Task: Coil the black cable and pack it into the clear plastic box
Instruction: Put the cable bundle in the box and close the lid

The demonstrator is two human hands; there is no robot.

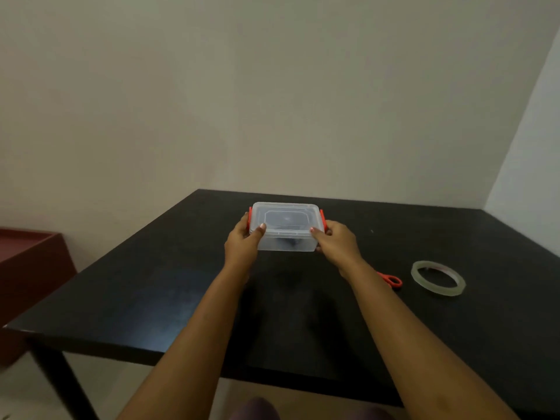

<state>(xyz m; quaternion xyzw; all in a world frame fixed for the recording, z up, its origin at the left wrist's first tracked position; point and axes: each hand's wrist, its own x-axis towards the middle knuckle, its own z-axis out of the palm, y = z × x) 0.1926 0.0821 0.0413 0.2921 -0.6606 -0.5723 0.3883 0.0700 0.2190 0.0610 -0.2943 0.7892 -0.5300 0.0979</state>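
The clear plastic box (285, 234) stands on the black table (151, 286) with its lid on and red clips at both ends. A dark shape, the black cable (289, 241), shows dimly through its front wall. My left hand (244, 241) grips the box's left end, thumb on the lid's front corner. My right hand (335, 242) grips the right end the same way, fingers at the red clip.
Orange-handled scissors (394, 281) lie just right of my right forearm, partly hidden by it. A roll of clear tape (438, 277) lies further right. A red cabinet (27, 262) stands left of the table. Walls close the back and right.
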